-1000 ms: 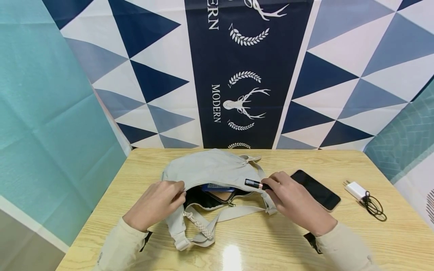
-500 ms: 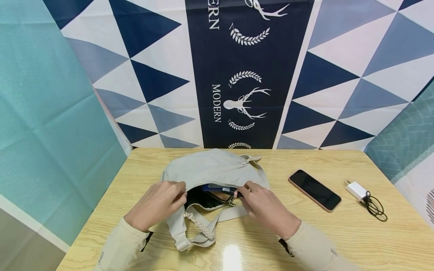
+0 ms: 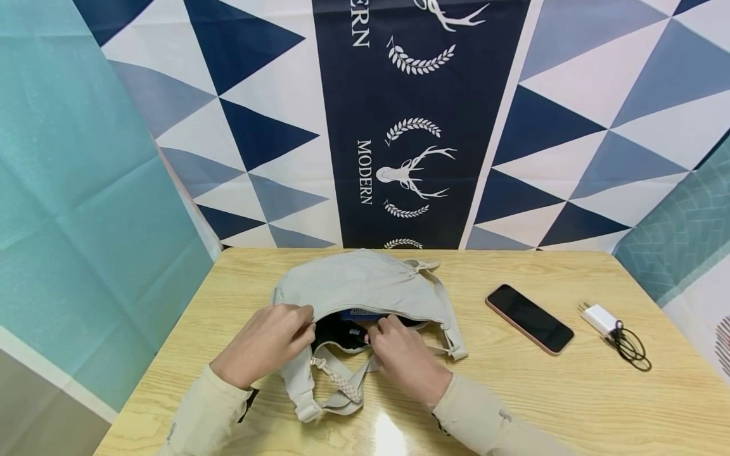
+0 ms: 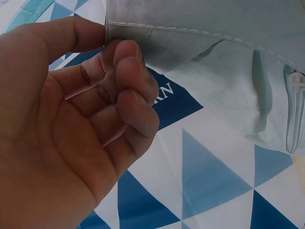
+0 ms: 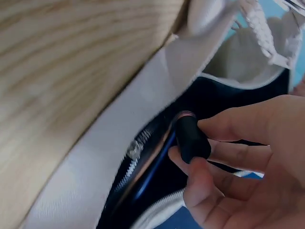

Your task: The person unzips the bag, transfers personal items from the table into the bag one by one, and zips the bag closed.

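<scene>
A light grey-beige shoulder bag (image 3: 359, 282) lies on the table with its zipped mouth gaping, dark lining inside. My left hand (image 3: 268, 342) pinches the fabric at the left end of the mouth; in the left wrist view its thumb and fingertips meet at the stitched edge (image 4: 157, 27). My right hand (image 3: 407, 361) is at the mouth, holding a black lipstick tube (image 5: 190, 138) with a rose-gold band between thumb and fingers. The tube's far end points into the bag. A blue printed packet (image 3: 362, 313) shows inside, partly hidden by the bag's upper edge.
To the right lies a phone (image 3: 530, 318) with a pink edge, screen up. Beyond it is a white charger plug (image 3: 599, 320) with a coiled black cable (image 3: 629, 348). The bag's strap and braided zipper pull (image 3: 338, 382) hang toward the front. A patterned cloth backs the table.
My right hand has moved left from beside the phone to the bag's mouth, bringing the lipstick tube into the opening. The phone is now fully uncovered. My left hand keeps its hold.
</scene>
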Available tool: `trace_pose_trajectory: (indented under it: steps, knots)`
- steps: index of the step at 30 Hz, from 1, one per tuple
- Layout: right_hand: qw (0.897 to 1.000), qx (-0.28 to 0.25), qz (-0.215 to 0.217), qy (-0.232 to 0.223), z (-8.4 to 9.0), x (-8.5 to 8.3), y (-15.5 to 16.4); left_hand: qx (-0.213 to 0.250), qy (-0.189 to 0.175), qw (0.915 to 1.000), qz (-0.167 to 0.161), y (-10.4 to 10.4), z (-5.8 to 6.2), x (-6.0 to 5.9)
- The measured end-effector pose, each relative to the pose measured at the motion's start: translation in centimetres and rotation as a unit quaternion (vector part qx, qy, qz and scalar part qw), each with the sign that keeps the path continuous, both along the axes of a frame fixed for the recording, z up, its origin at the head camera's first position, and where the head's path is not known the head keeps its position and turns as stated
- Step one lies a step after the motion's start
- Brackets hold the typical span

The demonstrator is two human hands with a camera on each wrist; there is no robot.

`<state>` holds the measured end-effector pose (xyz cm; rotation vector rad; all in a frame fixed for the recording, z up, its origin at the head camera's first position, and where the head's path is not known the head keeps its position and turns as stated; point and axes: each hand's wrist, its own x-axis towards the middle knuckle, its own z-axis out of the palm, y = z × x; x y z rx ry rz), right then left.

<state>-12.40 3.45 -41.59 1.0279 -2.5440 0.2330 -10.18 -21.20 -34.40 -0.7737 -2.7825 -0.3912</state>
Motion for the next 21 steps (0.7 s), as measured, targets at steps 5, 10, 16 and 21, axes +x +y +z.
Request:
trace_pose_trajectory:
  steps: [5,10,16,21]
  knots:
    - [1.0,0.017,0.008,-0.022,-0.7,0.0,-1.3,0.0,0.003,1.0,-0.001,0.0,0.0,0.0]
    - [0.999,0.018,0.02,-0.029,-1.2,0.0,-2.1,-0.006,0.005,1.0,-0.003,0.1,-0.1,0.0]
    - [0.997,0.02,0.039,-0.064,-1.7,0.5,-2.3,-0.01,0.01,0.9999,-0.005,0.0,-0.2,0.0]
    - [0.995,0.05,0.06,-0.055,-1.3,1.4,-1.6,-0.01,0.007,0.9999,-0.006,0.1,-0.3,0.0]
